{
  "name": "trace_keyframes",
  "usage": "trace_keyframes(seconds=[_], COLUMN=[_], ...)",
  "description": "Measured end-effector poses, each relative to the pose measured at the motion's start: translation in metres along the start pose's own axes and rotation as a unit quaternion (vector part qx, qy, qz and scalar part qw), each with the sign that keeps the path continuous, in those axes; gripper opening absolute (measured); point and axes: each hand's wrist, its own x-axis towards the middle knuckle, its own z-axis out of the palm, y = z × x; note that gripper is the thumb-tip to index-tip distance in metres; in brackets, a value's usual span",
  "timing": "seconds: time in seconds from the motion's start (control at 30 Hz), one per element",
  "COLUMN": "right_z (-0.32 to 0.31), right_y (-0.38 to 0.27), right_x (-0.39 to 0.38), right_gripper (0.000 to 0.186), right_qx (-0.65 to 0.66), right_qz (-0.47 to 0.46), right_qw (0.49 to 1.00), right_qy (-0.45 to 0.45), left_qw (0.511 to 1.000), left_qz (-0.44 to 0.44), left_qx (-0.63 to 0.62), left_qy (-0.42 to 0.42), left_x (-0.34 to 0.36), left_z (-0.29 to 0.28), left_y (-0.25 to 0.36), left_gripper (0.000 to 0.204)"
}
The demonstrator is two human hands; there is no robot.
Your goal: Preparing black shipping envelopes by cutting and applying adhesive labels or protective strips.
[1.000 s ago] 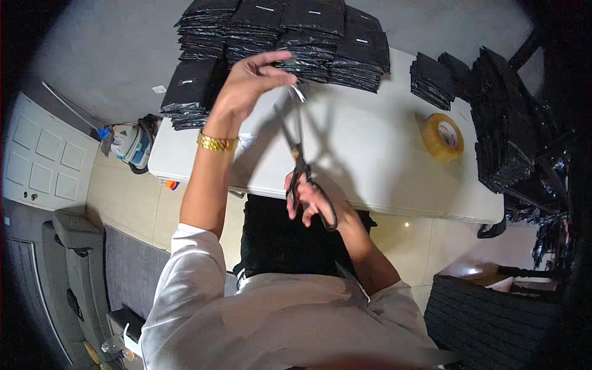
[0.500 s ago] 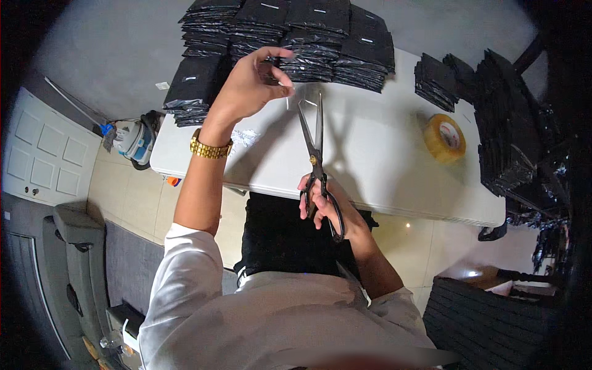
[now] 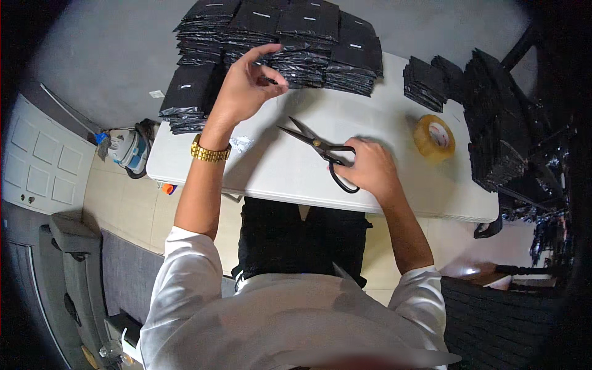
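Observation:
My right hand (image 3: 370, 165) grips a pair of black-handled scissors (image 3: 317, 142) low over the near middle of the white table (image 3: 376, 114). The blades are slightly apart and point to the far left. My left hand (image 3: 246, 89) is raised over the table, in front of stacked flat black plastic packages (image 3: 302, 55). Its index finger stretches out, while the thumb and another fingertip come together in a pinch. Whatever may be between those tips is too small to make out. A gold watch (image 3: 211, 151) circles my left wrist.
A roll of clear yellowish tape (image 3: 434, 137) lies on the table's right side. More black packages (image 3: 425, 83) stand beyond it, with a tall dark pile (image 3: 496, 129) at the right edge. A crumpled whitish scrap (image 3: 240, 143) lies near my left wrist.
My right hand has moved forward from the table's front edge and turned, swinging the scissors from pointing away to pointing left. The left hand keeps its pinch, almost in place.

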Motion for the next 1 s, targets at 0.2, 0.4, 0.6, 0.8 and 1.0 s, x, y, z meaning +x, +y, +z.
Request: trace_keyframes(seconds=[0.2, 0.4, 0.6, 0.8, 1.0], right_z=[0.013, -0.024, -0.045, -0.047, -0.053], right_y=[0.004, -0.021, -0.054, -0.046, -0.038], right_x=[0.007, 0.011, 0.089, 0.106, 0.103], right_gripper=[0.051, 0.051, 0.033, 0.026, 0.027], right_qx=[-0.07, -0.042, 0.105, 0.171, 0.211], right_qz=[-0.016, -0.072, -0.354, -0.247, -0.234], right_qw=[0.995, 0.995, 0.887, 0.951, 0.945], right_qy=[0.063, 0.046, 0.278, 0.072, 0.088], left_qw=[1.0, 0.999, 0.998, 0.99, 0.989], left_qz=[0.002, 0.02, 0.046, 0.089, 0.066], left_qx=[-0.016, 0.028, 0.026, 0.036, -0.011], left_qy=[0.019, 0.015, 0.023, 0.101, 0.132], left_x=[-0.011, -0.02, -0.023, -0.021, -0.021], left_z=[0.006, 0.007, 0.01, 0.007, -0.02], left_y=[0.001, 0.001, 0.003, 0.003, -0.005], left_gripper=[0.071, 0.069, 0.069, 0.064, 0.07])
